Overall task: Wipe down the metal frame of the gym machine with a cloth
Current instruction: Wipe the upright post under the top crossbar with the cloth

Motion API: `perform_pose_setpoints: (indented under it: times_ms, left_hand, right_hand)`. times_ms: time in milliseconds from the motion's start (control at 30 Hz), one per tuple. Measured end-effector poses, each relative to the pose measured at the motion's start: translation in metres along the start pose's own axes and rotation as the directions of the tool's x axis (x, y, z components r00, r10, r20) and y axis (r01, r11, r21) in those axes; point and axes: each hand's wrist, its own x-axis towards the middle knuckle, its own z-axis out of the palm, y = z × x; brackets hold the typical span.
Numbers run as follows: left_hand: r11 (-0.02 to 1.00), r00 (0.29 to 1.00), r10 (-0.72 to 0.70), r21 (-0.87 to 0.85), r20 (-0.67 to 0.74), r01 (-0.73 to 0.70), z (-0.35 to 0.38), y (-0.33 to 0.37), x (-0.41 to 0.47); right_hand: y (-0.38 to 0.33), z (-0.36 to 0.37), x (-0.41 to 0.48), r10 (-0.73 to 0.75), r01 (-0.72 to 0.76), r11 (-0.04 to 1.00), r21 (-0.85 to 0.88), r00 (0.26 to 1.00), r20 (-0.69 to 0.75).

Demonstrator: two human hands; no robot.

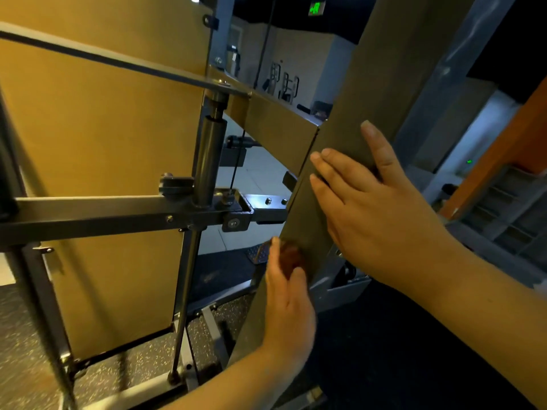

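Our left forearm comes up from the bottom edge. Our left hand (288,303) stands with its fingers pointing up, thumb and forefinger curled about a small brown cloth (289,255), pressing it against the face of the slanted metal beam (340,137) of the machine's frame. Just above the cloth, on the same beam, our right hand (379,214) lies flat, fingers straight and slightly spread, holding nothing. Its forearm reaches in from the lower right. To the left of the grip a horizontal bar (88,208) meets an upright cylinder (208,161), with a yellow panel (103,137) behind them. Below the grip lies speckled dark floor (26,327).
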Motion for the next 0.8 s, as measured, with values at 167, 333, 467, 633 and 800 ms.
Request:
perform_pose_setpoints:
  times_ms: [167,333,467,633,800]
  left_hand:
    - [0.951,0.937,0.305,-0.010,0.169,-0.308,0.001,0.004,0.006]
    - [0.995,0.994,-0.083,0.044,-0.072,0.086,-0.026,-0.043,-0.010]
    - [0.979,0.973,-0.204,-0.010,-0.107,0.204,-0.016,-0.024,-0.006]
    - [0.966,0.968,0.242,0.076,0.062,-0.247,-0.007,-0.018,-0.015]
    - [0.997,0.997,0.064,0.054,-0.040,-0.061,-0.031,-0.051,-0.013]
  right_hand:
    - [-0.020,0.006,0.004,-0.090,0.086,0.996,0.034,0.987,0.131]
    - [-0.022,0.015,0.001,-0.123,0.112,0.988,0.110,0.987,0.101]
    - [-0.023,0.016,0.002,-0.110,0.093,0.986,0.139,0.987,0.115]
    - [-0.022,0.011,0.003,-0.112,0.093,0.985,0.143,0.984,0.136]
    - [-0.024,0.012,0.001,-0.098,0.079,0.989,0.126,0.984,0.149]
